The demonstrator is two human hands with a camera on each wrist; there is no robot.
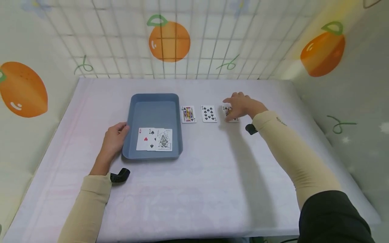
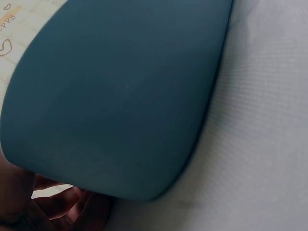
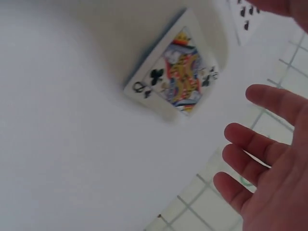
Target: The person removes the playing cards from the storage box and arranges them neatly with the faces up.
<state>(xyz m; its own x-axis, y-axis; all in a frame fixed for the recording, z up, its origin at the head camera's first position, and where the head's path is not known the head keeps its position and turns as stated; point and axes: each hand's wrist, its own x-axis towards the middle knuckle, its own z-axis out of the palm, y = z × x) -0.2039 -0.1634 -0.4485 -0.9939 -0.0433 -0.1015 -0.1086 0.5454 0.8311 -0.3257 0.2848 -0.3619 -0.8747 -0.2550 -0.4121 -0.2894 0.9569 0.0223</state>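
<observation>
At the left wall of a blue-grey tray point(image 1: 155, 156), my left hand point(image 1: 114, 139) grips the edge. In the left wrist view its curled fingers point(image 2: 57, 204) show just below the tray's edge. Three overlapping face-up cards lie in the tray's near end: an ace of hearts point(image 1: 142, 143), a five of spades point(image 1: 151, 133) and a joker point(image 1: 164, 140). Over a queen of clubs point(image 3: 180, 72) on the table, my right hand point(image 1: 241, 104) is spread and holds nothing. In the right wrist view its fingers point(image 3: 240, 161) are apart from the queen, which has a thick blue edge.
Between the tray and the queen lie a club face card point(image 1: 188, 114), close to the tray's right wall, and a spade number card point(image 1: 209, 114). A wire grid point(image 1: 206, 50) stands along the back edge of the cloth-covered table point(image 1: 188, 199).
</observation>
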